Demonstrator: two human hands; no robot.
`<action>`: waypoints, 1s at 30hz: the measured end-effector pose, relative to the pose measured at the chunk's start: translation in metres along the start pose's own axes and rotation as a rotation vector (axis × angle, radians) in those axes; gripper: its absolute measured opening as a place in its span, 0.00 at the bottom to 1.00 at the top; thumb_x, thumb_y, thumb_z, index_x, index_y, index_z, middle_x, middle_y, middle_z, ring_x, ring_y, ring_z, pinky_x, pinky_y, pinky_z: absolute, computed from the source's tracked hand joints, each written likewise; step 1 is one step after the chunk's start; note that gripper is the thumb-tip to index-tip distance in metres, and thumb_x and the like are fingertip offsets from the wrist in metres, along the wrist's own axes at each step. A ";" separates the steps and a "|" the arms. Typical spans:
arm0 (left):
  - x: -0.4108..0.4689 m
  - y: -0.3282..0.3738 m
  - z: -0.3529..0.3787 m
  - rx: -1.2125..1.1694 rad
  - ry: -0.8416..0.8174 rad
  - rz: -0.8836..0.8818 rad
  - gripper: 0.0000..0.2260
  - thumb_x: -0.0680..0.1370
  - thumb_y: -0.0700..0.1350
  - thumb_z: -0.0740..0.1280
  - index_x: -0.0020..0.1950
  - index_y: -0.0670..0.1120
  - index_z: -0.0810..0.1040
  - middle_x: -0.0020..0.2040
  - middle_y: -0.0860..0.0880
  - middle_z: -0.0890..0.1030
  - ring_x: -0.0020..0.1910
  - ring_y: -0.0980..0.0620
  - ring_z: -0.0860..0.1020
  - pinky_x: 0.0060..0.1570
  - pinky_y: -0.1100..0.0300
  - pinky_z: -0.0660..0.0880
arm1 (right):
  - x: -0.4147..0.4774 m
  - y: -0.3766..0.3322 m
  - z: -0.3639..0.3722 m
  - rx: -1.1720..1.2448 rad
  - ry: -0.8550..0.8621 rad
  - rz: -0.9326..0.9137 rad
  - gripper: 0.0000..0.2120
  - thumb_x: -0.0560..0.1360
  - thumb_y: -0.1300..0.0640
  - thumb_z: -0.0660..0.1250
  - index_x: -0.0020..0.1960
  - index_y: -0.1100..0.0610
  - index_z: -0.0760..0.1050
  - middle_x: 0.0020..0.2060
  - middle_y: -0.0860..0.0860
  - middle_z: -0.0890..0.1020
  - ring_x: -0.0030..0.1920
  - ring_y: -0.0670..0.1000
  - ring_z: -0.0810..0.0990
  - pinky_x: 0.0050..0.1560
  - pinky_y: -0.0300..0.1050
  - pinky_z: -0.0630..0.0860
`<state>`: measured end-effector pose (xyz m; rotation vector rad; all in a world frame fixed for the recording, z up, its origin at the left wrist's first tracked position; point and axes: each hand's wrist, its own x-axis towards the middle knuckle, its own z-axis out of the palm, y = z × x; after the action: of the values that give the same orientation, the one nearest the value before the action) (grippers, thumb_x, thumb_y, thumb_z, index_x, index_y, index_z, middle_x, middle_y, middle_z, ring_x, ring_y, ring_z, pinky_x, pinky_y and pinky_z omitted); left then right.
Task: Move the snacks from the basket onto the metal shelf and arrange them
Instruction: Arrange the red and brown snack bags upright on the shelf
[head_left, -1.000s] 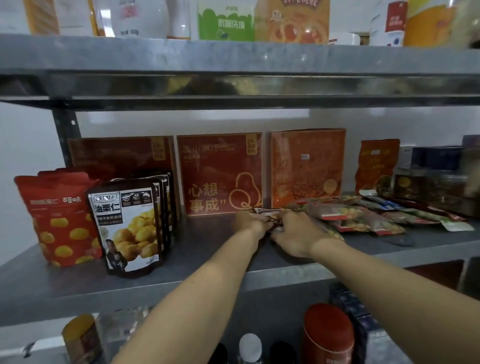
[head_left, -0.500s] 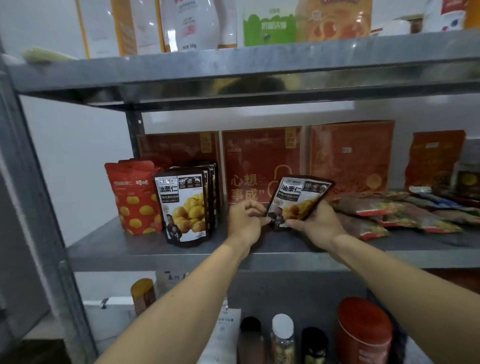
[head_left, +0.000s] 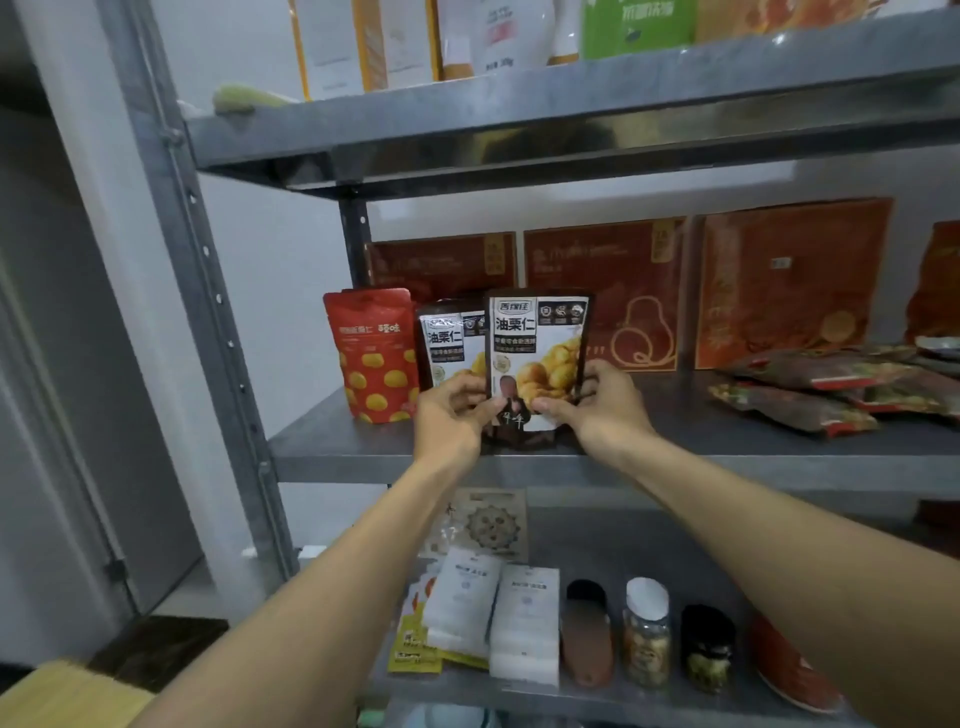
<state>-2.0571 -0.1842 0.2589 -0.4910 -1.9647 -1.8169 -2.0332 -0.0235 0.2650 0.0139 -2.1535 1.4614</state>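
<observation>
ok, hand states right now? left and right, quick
Left hand: holding the chestnut pouch, fingers pinching its lower left edge.
Right hand: holding the same pouch, gripping its lower right edge.

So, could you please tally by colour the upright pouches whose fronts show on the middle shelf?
Red dotted pouch: 1
Black-and-white pouches: 2, the front one held
Total: 3

Black-and-white glossy chestnut-kernel pouch (head_left: 537, 353): upright, printed front facing out, base near the front edge of the grey metal shelf (head_left: 727, 457), towards its left end. Lower corners pinched by left hand (head_left: 452, 415) and right hand (head_left: 602, 410). Overlaps identical standing pouch (head_left: 449, 343); red yellow-dotted pouch (head_left: 371, 353) stands leftmost.
</observation>
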 end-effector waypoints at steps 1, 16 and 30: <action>0.001 -0.002 -0.011 -0.010 0.003 -0.002 0.06 0.73 0.34 0.73 0.43 0.44 0.79 0.41 0.51 0.80 0.43 0.54 0.78 0.40 0.71 0.75 | -0.002 -0.005 0.011 -0.001 -0.004 0.005 0.19 0.67 0.57 0.80 0.51 0.54 0.74 0.41 0.47 0.82 0.45 0.50 0.82 0.51 0.47 0.79; 0.025 -0.047 -0.072 0.200 -0.169 -0.005 0.21 0.62 0.51 0.82 0.49 0.56 0.76 0.54 0.51 0.80 0.52 0.51 0.79 0.53 0.55 0.77 | -0.015 -0.013 0.066 -0.145 0.030 0.056 0.41 0.59 0.46 0.83 0.67 0.52 0.69 0.62 0.50 0.76 0.63 0.51 0.74 0.66 0.53 0.73; 0.033 -0.048 -0.076 0.165 -0.417 0.081 0.39 0.66 0.39 0.80 0.72 0.54 0.67 0.57 0.66 0.76 0.56 0.69 0.74 0.52 0.76 0.70 | -0.009 -0.015 0.071 -0.152 -0.198 -0.034 0.40 0.72 0.56 0.75 0.77 0.48 0.57 0.62 0.42 0.74 0.62 0.43 0.72 0.61 0.38 0.66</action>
<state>-2.1053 -0.2650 0.2406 -0.9419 -2.3007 -1.5781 -2.0511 -0.0935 0.2549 0.1458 -2.4063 1.3211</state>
